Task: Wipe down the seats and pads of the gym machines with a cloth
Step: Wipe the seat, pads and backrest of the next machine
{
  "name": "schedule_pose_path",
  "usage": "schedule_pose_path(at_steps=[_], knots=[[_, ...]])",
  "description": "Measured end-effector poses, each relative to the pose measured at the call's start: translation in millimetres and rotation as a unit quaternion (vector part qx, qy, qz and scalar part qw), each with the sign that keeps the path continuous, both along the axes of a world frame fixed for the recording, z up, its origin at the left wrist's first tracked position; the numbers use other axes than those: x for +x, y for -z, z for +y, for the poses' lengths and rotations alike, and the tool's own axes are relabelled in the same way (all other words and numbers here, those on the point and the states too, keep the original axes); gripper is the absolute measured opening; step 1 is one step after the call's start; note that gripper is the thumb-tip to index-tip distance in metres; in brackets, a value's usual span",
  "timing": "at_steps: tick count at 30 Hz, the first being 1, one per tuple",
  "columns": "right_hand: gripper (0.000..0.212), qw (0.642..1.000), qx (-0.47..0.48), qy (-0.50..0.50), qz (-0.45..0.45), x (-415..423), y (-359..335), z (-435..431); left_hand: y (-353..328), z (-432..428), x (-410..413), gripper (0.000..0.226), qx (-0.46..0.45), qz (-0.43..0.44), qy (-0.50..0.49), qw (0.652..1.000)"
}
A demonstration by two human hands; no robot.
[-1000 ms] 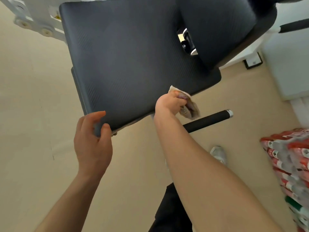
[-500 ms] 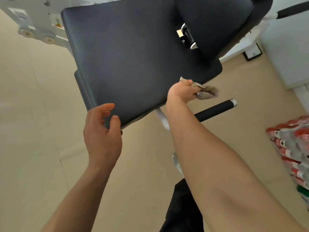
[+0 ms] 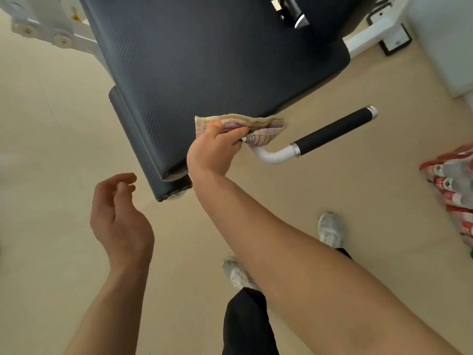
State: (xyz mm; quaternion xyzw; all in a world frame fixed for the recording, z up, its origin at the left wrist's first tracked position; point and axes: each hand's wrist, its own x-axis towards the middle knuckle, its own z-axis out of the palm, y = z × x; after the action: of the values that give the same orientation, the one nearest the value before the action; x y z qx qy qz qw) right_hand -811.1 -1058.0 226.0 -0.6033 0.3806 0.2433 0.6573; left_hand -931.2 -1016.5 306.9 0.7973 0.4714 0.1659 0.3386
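A large black textured seat pad (image 3: 199,60) of a white-framed gym machine fills the upper middle. My right hand (image 3: 215,152) grips a folded striped cloth (image 3: 258,129) and presses it against the pad's near edge. My left hand (image 3: 117,221) hovers over the floor just left of the pad's near corner, fingers loosely curled and holding nothing. A second black pad (image 3: 330,11) overlaps the seat at the top right, with a black and chrome knob (image 3: 291,11) showing in the gap between them.
A white bar with a black grip (image 3: 332,131) sticks out to the right under the seat. White frame parts (image 3: 51,34) sit at top left. Wrapped bottle packs (image 3: 453,190) stand at the right edge. My two shoes (image 3: 330,229) are on the beige floor.
My left hand let go of the pad's near corner and dropped away to the lower left. My right hand slid the cloth along the pad's near edge, and the cloth now lies spread flatter.
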Motion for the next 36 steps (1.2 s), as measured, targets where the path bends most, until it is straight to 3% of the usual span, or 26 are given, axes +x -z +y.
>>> schedule_pose_path(at_steps=[4,8,14,20,24,27,30,33,36], knots=[[0.062,0.991,0.029,0.122,-0.046,13,21,-10,15,15,-6,0.033,-0.001,-0.013,0.049,0.999],[0.059,0.982,0.002,0.168,-0.086,-29,14,31,30,39,-20,0.032,0.008,-0.026,0.096,0.995],[0.064,0.967,-0.036,0.074,-0.24,-98,22,86,48,88,-53,0.032,-0.005,-0.055,0.114,0.992],[0.063,0.936,-0.041,0.196,-0.29,-49,44,65,75,116,-52,0.03,-0.051,-0.085,0.109,0.989],[0.061,0.902,-0.113,0.073,-0.411,-90,57,77,89,114,-44,0.028,-0.099,-0.119,0.079,0.985],[0.06,0.844,-0.23,-0.073,-0.48,-120,70,77,97,105,-41,0.026,-0.141,-0.135,0.058,0.979],[0.06,0.769,-0.36,-0.156,-0.504,-118,77,60,103,100,-38,0.024,-0.18,-0.148,0.037,0.972],[0.055,0.642,-0.48,-0.247,-0.545,-106,84,30,105,97,-32,0.022,-0.211,-0.142,0.025,0.967],[0.048,0.491,-0.515,-0.341,-0.615,-88,87,2,105,99,-23,0.021,-0.23,-0.14,0.018,0.963]])
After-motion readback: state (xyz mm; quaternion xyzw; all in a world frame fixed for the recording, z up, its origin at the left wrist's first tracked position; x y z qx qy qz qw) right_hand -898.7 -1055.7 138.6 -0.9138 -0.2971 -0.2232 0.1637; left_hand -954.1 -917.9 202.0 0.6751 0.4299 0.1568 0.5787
